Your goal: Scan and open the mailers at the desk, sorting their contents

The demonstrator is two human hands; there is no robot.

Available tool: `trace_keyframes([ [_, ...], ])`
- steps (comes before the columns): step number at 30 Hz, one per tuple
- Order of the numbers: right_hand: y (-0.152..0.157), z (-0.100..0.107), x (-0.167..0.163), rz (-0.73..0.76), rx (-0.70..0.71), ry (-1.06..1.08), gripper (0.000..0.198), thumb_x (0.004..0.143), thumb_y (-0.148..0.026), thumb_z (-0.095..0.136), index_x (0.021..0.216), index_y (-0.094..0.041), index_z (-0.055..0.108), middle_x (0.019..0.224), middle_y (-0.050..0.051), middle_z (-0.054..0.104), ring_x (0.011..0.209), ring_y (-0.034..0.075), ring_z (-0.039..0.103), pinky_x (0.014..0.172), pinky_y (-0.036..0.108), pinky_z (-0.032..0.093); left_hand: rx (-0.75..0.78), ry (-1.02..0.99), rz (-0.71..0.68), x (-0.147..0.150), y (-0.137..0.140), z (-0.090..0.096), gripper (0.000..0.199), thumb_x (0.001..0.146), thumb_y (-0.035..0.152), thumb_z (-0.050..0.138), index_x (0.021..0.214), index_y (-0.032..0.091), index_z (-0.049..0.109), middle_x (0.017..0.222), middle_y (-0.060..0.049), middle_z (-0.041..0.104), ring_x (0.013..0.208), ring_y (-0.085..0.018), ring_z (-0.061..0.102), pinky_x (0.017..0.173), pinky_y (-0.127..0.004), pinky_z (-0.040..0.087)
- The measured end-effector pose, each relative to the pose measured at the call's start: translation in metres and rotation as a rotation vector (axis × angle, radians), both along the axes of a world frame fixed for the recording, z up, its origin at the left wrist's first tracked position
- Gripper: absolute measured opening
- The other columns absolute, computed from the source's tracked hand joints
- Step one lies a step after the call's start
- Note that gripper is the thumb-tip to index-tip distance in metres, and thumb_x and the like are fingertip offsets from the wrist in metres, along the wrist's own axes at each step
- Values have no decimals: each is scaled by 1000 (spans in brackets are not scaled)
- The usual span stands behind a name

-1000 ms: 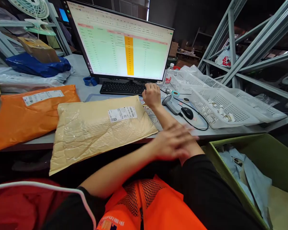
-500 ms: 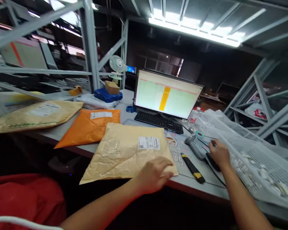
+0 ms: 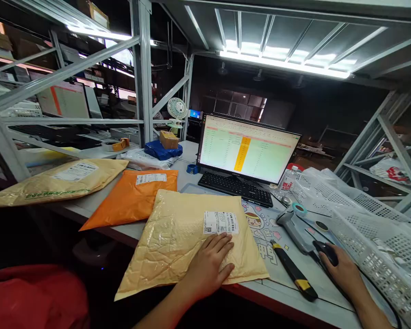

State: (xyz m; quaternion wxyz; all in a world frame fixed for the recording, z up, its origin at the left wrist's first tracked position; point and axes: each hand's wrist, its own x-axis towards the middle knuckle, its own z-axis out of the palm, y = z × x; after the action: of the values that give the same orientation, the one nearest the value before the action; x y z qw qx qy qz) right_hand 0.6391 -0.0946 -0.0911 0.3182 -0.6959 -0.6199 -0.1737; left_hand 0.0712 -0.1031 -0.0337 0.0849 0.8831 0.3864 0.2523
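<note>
A cream bubble mailer (image 3: 167, 246) with a white shipping label (image 3: 221, 222) lies over the table's front edge. Flat on its front part, fingers spread just below the label, rests my left hand (image 3: 210, 262); nothing is gripped in it. My right hand (image 3: 344, 272) is curled over a black computer mouse (image 3: 328, 252) on the printed desk mat (image 3: 269, 228). Between the two hands lie a black and yellow utility knife (image 3: 292, 269) and a grey barcode scanner (image 3: 294, 230). An orange mailer (image 3: 133, 201) is partly tucked behind the cream one.
Behind the mailers stand a monitor (image 3: 248, 151) showing a spreadsheet and a black keyboard (image 3: 234, 187). White perforated baskets (image 3: 366, 251) line the right side. Another padded mailer (image 3: 58, 185) lies far left. Metal shelf posts (image 3: 145, 73) frame the bench.
My left hand has gone from the mailer's lower right part to lying flat just below the label. My right hand has come down onto the mouse. The view has shifted slightly.
</note>
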Motion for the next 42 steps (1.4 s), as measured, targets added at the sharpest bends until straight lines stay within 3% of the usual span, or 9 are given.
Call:
trace_keyframes([
  [9,-2,-9,4,-11,-74,-126,61,96,-64,44,132,-19,68,135,18,63,119,38,67,105,56,55,13,-11,5,0,3,-4,48,103,35,62,149,23,60,164,-5,51,153,-29,46,128,-57,40],
  [20,-2,-8,5,11,-69,-108,69,95,-61,46,143,-14,59,137,20,65,124,38,65,114,56,51,-6,3,2,1,1,1,49,102,35,63,149,21,60,164,-7,50,154,-29,45,129,-57,38],
  [24,-2,-6,3,18,-75,-92,69,92,-63,48,134,-11,62,129,21,68,120,39,67,112,55,52,-17,6,5,0,1,2,49,102,35,63,150,22,59,165,-6,50,155,-29,44,130,-57,37],
  [32,-1,-6,4,11,-95,-86,68,92,-63,45,135,-14,64,139,20,65,127,40,65,115,56,50,-11,-3,7,1,0,-1,49,102,34,64,149,22,60,164,-6,51,154,-28,44,130,-56,37],
  [37,-5,2,-3,-52,-182,30,67,86,-67,51,126,-15,63,122,20,71,109,38,71,97,52,60,6,-8,10,0,0,-2,49,102,35,64,149,22,60,163,-7,52,153,-28,45,129,-55,38],
  [42,-6,9,-10,14,-132,1,67,89,-63,48,132,-14,62,134,20,68,124,38,67,113,54,52,32,-8,7,0,1,-4,47,103,35,63,148,22,60,163,-6,53,153,-28,46,129,-55,39],
])
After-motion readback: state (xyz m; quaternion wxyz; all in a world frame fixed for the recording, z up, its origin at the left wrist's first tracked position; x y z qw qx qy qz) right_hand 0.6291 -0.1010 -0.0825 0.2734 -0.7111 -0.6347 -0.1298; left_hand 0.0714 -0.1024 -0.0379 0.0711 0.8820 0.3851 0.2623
